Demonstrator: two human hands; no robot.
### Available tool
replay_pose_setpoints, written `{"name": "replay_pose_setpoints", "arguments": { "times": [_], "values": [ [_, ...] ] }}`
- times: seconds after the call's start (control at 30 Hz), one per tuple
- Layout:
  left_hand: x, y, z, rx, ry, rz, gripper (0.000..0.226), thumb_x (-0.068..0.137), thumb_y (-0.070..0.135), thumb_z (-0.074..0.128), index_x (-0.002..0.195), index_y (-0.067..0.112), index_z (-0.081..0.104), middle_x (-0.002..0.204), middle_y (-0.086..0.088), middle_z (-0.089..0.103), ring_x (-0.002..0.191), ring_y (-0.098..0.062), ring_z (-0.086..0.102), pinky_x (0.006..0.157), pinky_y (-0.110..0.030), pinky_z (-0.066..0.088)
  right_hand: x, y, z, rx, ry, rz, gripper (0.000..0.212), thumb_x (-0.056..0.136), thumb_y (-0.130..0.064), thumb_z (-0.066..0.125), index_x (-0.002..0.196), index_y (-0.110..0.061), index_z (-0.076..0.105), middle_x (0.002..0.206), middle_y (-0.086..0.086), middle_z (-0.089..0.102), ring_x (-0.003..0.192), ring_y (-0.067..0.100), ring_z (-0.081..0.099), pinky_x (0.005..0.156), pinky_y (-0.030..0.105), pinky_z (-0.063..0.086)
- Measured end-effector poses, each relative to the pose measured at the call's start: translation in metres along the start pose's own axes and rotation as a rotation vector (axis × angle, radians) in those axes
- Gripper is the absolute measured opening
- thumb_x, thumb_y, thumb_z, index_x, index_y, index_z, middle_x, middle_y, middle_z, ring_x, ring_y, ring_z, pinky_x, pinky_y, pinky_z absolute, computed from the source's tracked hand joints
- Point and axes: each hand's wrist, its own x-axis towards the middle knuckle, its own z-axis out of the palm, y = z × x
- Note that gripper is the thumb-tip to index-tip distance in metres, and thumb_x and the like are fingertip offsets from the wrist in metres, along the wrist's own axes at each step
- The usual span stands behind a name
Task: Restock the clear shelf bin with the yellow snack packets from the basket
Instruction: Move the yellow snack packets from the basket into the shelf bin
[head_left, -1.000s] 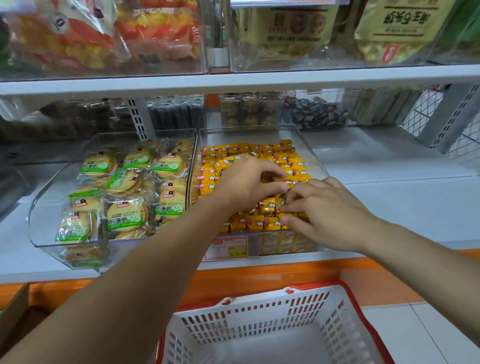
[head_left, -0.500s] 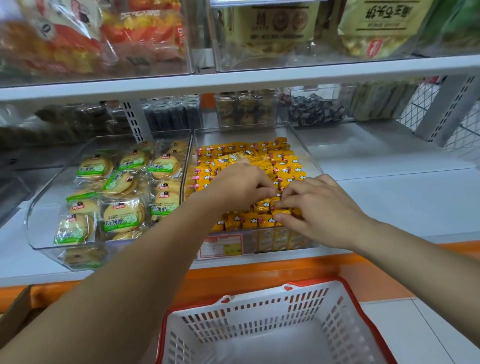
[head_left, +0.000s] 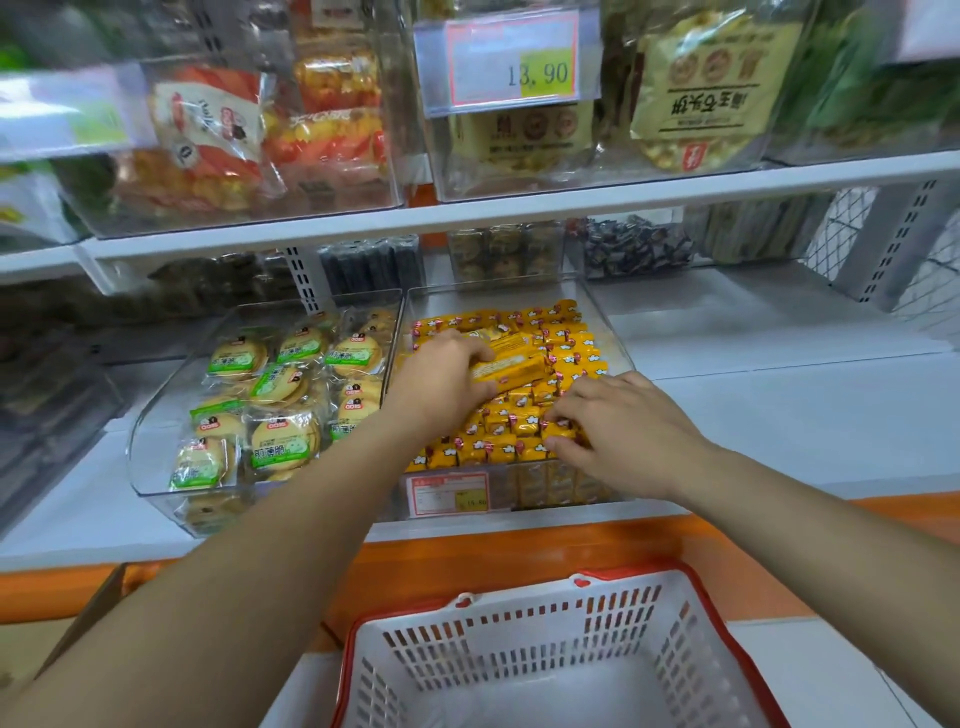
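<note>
Bottom centre: we see white basket (head_left: 561, 613) with red rim, cut off by lower edge. Above it, at frame centre, clear bin (head_left: 493, 299) packed with rows of yellow packets (head_left: 569, 356). Our left hand (head_left: 441, 382) grips long yellow bundle (head_left: 506, 370) over middle rows. Our right hand (head_left: 623, 431) pinches yellow packets in front rows, fingertips partly hidden. Neighbour bin (head_left: 150, 467) at left holds round biscuits (head_left: 283, 441). Upper-shelf bags are blurred; price label (head_left: 511, 62) reads 13.90.

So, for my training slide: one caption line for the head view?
Left hand grips yellow snack packets over the clear shelf bin; right hand pinches another packet inside.
</note>
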Motion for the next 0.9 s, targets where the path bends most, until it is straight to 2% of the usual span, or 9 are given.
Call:
{"name": "replay_pose_setpoints", "arguments": {
  "times": [0.17, 0.27, 0.37, 0.5, 0.57, 0.67, 0.77, 0.83, 0.9],
  "values": [
    [-0.025, -0.002, -0.018, -0.474, 0.0, -0.053, 0.029, 0.09, 0.03, 0.076, 0.119, 0.028, 0.07, 0.102, 0.006, 0.066, 0.07, -0.004, 0.06, 0.056, -0.017, 0.048, -0.001, 0.001, -0.012, 0.419, 0.204, 0.154, 0.06, 0.091, -0.049, 0.061, 0.145, -0.035, 0.039, 0.139, -0.01, 0.042, 0.117, 0.01, 0.052, 0.089, 0.031, 0.048],
    [-0.055, -0.004, -0.017, -0.818, -0.133, -0.058, 0.026, 0.097, 0.026, 0.067, 0.122, 0.02, 0.071, 0.096, 0.006, 0.068, 0.071, 0.003, 0.066, 0.06, -0.015, 0.053, 0.0, -0.006, -0.023, 0.67, 0.299, 0.129, 0.061, 0.092, -0.035, 0.064, 0.145, -0.04, 0.036, 0.137, -0.013, 0.04, 0.112, 0.006, 0.051, 0.089, 0.032, 0.049],
    [-0.068, -0.006, -0.017, -1.026, -0.241, -0.084, 0.022, 0.102, 0.018, 0.058, 0.119, 0.019, 0.072, 0.095, 0.004, 0.076, 0.08, -0.005, 0.073, 0.065, -0.02, 0.056, 0.002, -0.012, -0.031, 0.9, 0.337, 0.165, 0.046, 0.095, -0.026, 0.062, 0.137, -0.039, 0.046, 0.128, -0.013, 0.046, 0.108, 0.007, 0.057, 0.086, 0.034, 0.054],
    [-0.071, -0.004, -0.016, -1.166, -0.306, -0.109, 0.025, 0.104, 0.018, 0.052, 0.11, 0.024, 0.075, 0.102, -0.005, 0.078, 0.085, -0.016, 0.074, 0.064, -0.023, 0.058, 0.005, -0.017, -0.032, 1.339, 0.272, 0.306, 0.036, 0.097, -0.016, 0.061, 0.133, -0.017, 0.053, 0.091, 0.0, 0.064, 0.077, 0.014, 0.071, 0.069, 0.034, 0.061],
    [-0.07, -0.003, -0.014, -1.195, -0.324, -0.127, 0.022, 0.103, 0.025, 0.055, 0.111, 0.023, 0.075, 0.106, -0.01, 0.078, 0.088, -0.02, 0.074, 0.067, -0.026, 0.06, 0.005, -0.015, -0.029, 1.383, 0.259, 0.341, 0.034, 0.097, -0.018, 0.062, 0.13, -0.012, 0.055, 0.082, 0.0, 0.067, 0.075, 0.016, 0.072, 0.068, 0.034, 0.061],
    [-0.07, -0.003, -0.013, -1.193, -0.328, -0.132, 0.029, 0.091, 0.039, 0.07, 0.113, 0.02, 0.074, 0.105, -0.008, 0.078, 0.089, -0.019, 0.075, 0.069, -0.027, 0.06, 0.005, -0.014, -0.027, 1.435, 0.256, 0.369, 0.026, 0.095, -0.02, 0.064, 0.12, -0.019, 0.057, 0.078, -0.003, 0.071, 0.078, 0.018, 0.073, 0.069, 0.031, 0.06],
    [-0.07, -0.003, -0.011, -1.141, -0.243, -0.137, 0.044, 0.076, 0.037, 0.082, 0.116, 0.023, 0.071, 0.105, -0.001, 0.078, 0.092, -0.016, 0.075, 0.07, -0.026, 0.059, 0.007, -0.011, -0.026, 1.476, 0.224, 0.44, 0.026, 0.094, -0.015, 0.066, 0.117, -0.013, 0.056, 0.096, 0.009, 0.07, 0.079, 0.019, 0.074, 0.07, 0.034, 0.061],
    [-0.067, -0.001, -0.011, -1.176, -0.142, -0.161, 0.023, 0.086, 0.03, 0.076, 0.106, 0.019, 0.072, 0.093, 0.004, 0.078, 0.088, -0.014, 0.074, 0.068, -0.026, 0.06, 0.005, -0.008, -0.028, 1.42, 0.155, 0.432, 0.024, 0.091, -0.013, 0.069, 0.111, -0.014, 0.056, 0.099, 0.019, 0.068, 0.081, 0.023, 0.074, 0.074, 0.038, 0.062],
    [-0.064, 0.0, -0.014, -1.186, -0.059, -0.165, 0.011, 0.095, 0.026, 0.069, 0.095, 0.016, 0.072, 0.08, 0.006, 0.073, 0.082, -0.011, 0.07, 0.064, -0.023, 0.058, 0.002, -0.009, -0.03, 1.313, 0.028, 0.347, 0.033, 0.088, -0.019, 0.073, 0.115, -0.024, 0.055, 0.09, 0.017, 0.071, 0.081, 0.027, 0.074, 0.077, 0.039, 0.061]
  ]
}}
